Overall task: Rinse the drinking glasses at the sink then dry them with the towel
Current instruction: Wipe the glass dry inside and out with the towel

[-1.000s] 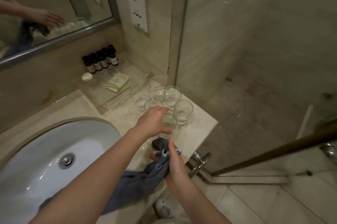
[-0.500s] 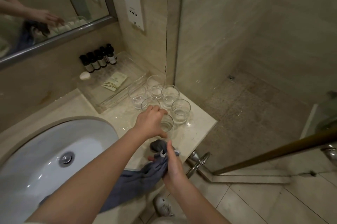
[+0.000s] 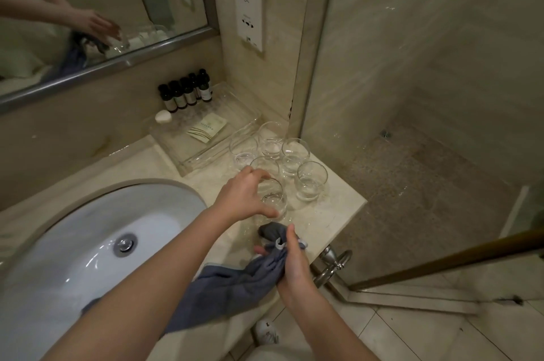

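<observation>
Several clear round drinking glasses (image 3: 311, 184) stand in a cluster on the marble counter's (image 3: 335, 219) right end. My left hand (image 3: 244, 199) grips the nearest glass (image 3: 273, 199) from above and the side, fingers curled round its rim. Just in front, my right hand (image 3: 294, 260) holds a bunched grey-blue towel (image 3: 232, 284), which trails back over the counter edge toward the white sink basin (image 3: 73, 257).
A clear tray (image 3: 206, 140) with small dark bottles (image 3: 185, 93), a white soap and a paper packet sits against the wall. A mirror (image 3: 88, 7) hangs above. To the right are a glass shower partition (image 3: 412, 96) and a metal door handle (image 3: 332, 263).
My left hand has stayed on the nearest glass and my right hand keeps the towel. The view has shifted slightly; the hands have hardly moved.
</observation>
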Tool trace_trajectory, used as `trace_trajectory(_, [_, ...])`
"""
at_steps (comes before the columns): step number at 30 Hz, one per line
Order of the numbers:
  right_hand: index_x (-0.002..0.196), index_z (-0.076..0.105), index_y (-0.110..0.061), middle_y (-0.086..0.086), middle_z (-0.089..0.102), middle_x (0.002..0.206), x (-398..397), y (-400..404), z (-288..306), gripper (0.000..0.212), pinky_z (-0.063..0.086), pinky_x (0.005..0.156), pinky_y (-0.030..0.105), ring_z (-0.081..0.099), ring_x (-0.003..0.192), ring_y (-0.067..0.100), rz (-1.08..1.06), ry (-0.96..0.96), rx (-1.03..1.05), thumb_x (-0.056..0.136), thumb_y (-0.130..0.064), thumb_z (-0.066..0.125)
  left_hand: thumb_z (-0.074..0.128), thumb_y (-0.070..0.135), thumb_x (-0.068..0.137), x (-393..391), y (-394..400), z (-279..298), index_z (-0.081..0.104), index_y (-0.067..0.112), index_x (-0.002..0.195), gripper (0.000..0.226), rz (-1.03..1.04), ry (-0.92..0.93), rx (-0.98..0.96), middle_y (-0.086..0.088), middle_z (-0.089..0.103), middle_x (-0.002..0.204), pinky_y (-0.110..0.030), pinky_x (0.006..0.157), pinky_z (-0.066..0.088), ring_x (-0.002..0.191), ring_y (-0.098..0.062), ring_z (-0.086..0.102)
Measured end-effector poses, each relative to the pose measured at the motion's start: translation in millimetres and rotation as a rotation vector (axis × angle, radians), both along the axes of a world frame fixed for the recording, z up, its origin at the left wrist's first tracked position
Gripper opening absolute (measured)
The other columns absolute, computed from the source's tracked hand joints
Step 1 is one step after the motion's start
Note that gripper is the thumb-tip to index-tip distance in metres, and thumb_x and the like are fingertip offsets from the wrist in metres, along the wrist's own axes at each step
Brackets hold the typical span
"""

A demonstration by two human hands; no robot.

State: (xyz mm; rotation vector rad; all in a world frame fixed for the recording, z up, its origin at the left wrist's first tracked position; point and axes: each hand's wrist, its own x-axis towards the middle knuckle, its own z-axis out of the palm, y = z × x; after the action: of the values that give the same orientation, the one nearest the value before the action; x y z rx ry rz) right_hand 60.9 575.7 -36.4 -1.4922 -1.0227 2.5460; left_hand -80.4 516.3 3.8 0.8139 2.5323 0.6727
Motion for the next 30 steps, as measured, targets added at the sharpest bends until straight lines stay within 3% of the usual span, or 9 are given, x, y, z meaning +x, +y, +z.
trace_trajectory(3, [0.097, 0.06, -0.015, 0.013, 0.065, 0.087, -4.3, -4.3, 4.3, 0.031, 0.051, 0.068, 0.036, 0.065, 0.077, 0.026, 0.001, 0.019, 0.05, 0.095, -0.044, 0.049, 0.092, 0.036, 0.056, 1.0, -24.3, 9.3, 0.054, 0.019, 0.131, 0.086, 0.113, -0.06, 0.153, -0.001, 0.05, 0.123, -0.028, 0.094, 0.046, 0.117, -0.015, 0.054])
trace_trajectory(7, [0.093, 0.061, -0.015, 0.012, 0.066, 0.093, -11.7, -14.4, 12.9, 0.03, 0.052, 0.07, 0.035, 0.067, 0.08, 0.024, 0.057, 0.098, 0.135, 0.099, -0.04, 0.045, 0.096, 0.034, 0.044, 7.5, -64.7, 25.5, 0.061, 0.024, 0.117, 0.082, 0.338, -0.267, 0.468, 0.001, 0.053, 0.12, -0.015, 0.075, 0.047, 0.107, -0.011, 0.062])
trace_trajectory(11, [0.095, 0.061, -0.016, 0.011, 0.067, 0.102, -22.8, -29.6, 28.6, 0.032, 0.053, 0.068, 0.035, 0.067, 0.084, 0.02, 0.14, 0.17, 0.169, 0.1, -0.041, 0.042, 0.088, 0.034, 0.036, 20.7, -107.9, 42.9, 0.065, 0.031, 0.109, 0.076, 0.534, -0.407, 0.812, 0.002, 0.059, 0.112, -0.024, 0.073, 0.053, 0.097, -0.014, 0.066])
trace_trajectory(16, [0.098, 0.064, -0.014, 0.011, 0.07, 0.104, -39.8, -58.1, 56.6, 0.038, 0.053, 0.086, 0.042, 0.068, 0.085, 0.02, 0.263, 0.295, 0.189, 0.1, -0.042, 0.038, 0.085, 0.027, 0.037, 40.8, -155.7, 48.0, 0.06, 0.01, 0.121, 0.089, 0.781, -0.661, 1.267, -0.005, 0.066, 0.101, -0.032, 0.078, 0.056, 0.083, -0.017, 0.066])
trace_trajectory(19, [0.108, 0.063, -0.008, 0.015, 0.069, 0.111, -50.0, -77.2, 73.8, 0.045, 0.054, 0.075, 0.035, 0.068, 0.084, 0.022, 0.356, 0.357, 0.205, 0.099, -0.043, 0.036, 0.084, 0.042, 0.037, 56.8, -178.1, 49.0, 0.067, 0.008, 0.109, 0.081, 0.86, -0.714, 1.29, -0.005, 0.072, 0.097, -0.04, 0.084, 0.053, 0.088, -0.02, 0.067])
trace_trajectory(21, [0.105, 0.063, -0.009, 0.022, 0.067, 0.11, -54.9, -92.3, 87.7, 0.046, 0.053, 0.08, 0.039, 0.066, 0.09, 0.028, 0.411, 0.388, 0.188, 0.097, -0.046, 0.038, 0.079, 0.045, 0.039, 68.2, -191.6, 50.1, 0.071, 0.008, 0.098, 0.07, 0.884, -0.772, 1.286, -0.007, 0.073, 0.092, -0.036, 0.072, 0.058, 0.083, -0.02, 0.069])
trace_trajectory(25, [0.105, 0.066, -0.005, 0.022, 0.068, 0.109, -65.8, -120.2, 106.5, 0.065, 0.051, 0.092, 0.04, 0.065, 0.101, 0.032, 0.483, 0.485, 0.2, 0.075, -0.059, 0.044, 0.089, 0.057, 0.021, 88.9, -213.6, 51.6, 0.066, -0.002, 0.109, 0.108, 0.867, -0.86, 1.297, -0.016, 0.069, 0.087, -0.031, 0.057, 0.057, 0.071, -0.024, 0.068])
trace_trajectory(28, [0.115, 0.062, 0.0, 0.022, 0.069, 0.098, -72.4, -138.1, 115.7, 0.077, 0.054, 0.085, 0.038, 0.067, 0.085, 0.028, 0.529, 0.515, 0.111, 0.074, -0.062, 0.043, 0.091, 0.053, 0.019, 100.3, -227.4, 55.7, 0.068, -0.004, 0.103, 0.105, 0.815, -0.9, 1.343, -0.02, 0.068, 0.081, -0.03, 0.056, 0.056, 0.065, -0.027, 0.068])
trace_trajectory(30, [0.104, 0.066, -0.002, 0.021, 0.069, 0.091, -77.4, -148.1, 119.1, 0.069, 0.053, 0.081, 0.037, 0.067, 0.078, 0.026, 0.562, 0.52, 0.055, 0.083, -0.062, 0.038, 0.092, 0.049, 0.015, 104.5, -235.8, 60.3, 0.07, -0.003, 0.094, 0.097, 0.782, -0.913, 1.353, -0.019, 0.068, 0.074, -0.028, 0.051, 0.055, 0.059, -0.026, 0.068])
